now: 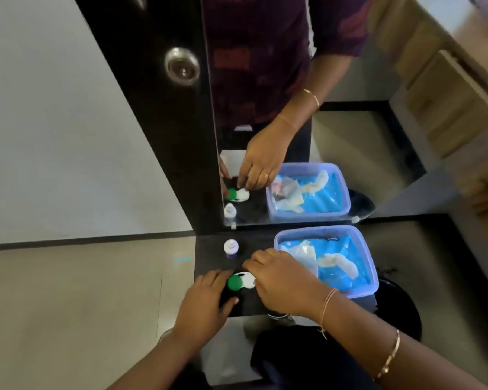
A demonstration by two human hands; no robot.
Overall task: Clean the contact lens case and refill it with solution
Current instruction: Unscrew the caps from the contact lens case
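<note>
Lens case [241, 282] on the dark surface [214, 257]: left hand [202, 302] fingers curl round its green end. Right hand [282, 282] fingers pinch the white cap [249, 280].

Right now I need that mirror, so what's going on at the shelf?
A person stands at the dark shelf with both hands on a lens case. The left hand holds its green-capped end and the right hand pinches the white cap. Both caps appear to be on. A small solution bottle stands behind, and a blue tub of tissues sits to the right.
</note>
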